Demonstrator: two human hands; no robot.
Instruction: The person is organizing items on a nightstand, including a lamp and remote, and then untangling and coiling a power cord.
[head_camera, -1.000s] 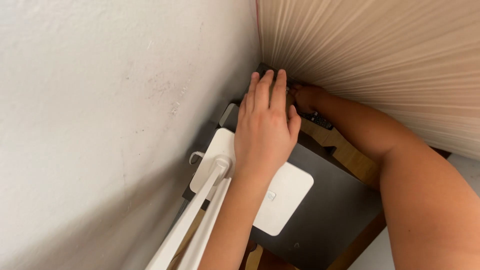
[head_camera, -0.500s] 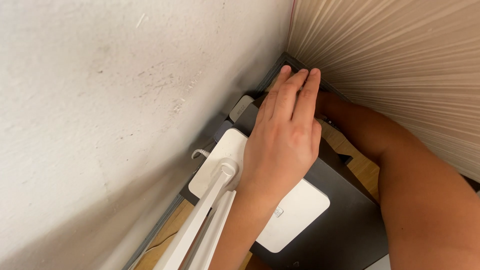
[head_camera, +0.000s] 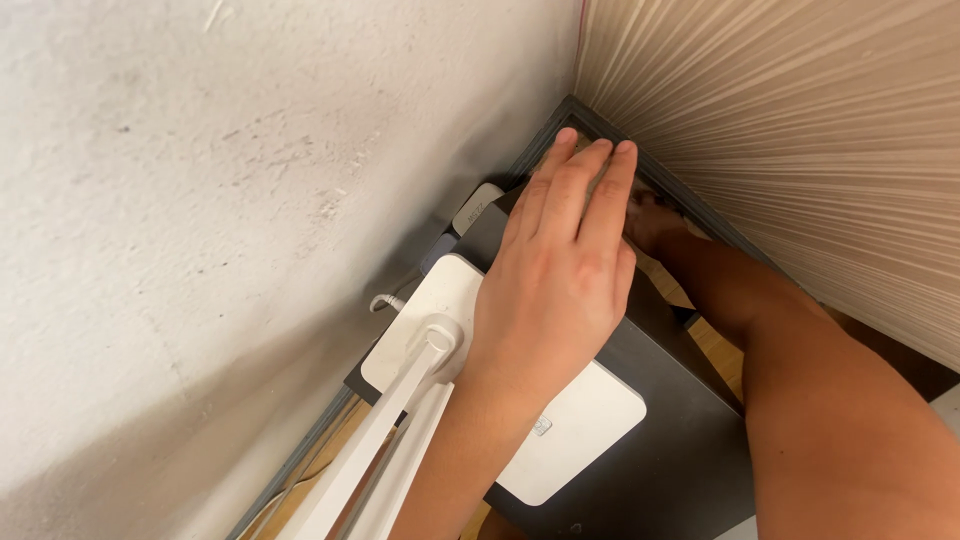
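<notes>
In the corner where the white plaster wall (head_camera: 230, 200) meets the ribbed beige panel (head_camera: 800, 130), the head view shows the left hand (head_camera: 555, 280) lying flat, fingers straight and together, grasping nothing — it rests over the far edge of the dark grey cabinet top (head_camera: 670, 420) and the white lamp base (head_camera: 590, 420). The right hand (head_camera: 648, 222) reaches down behind that edge, near the dark skirting; whether it is clenched I cannot tell, since the left hand hides it. Steady pressure from the flat palm seems wise — the white lamp arm (head_camera: 385, 440) stands just beside the wrist.
</notes>
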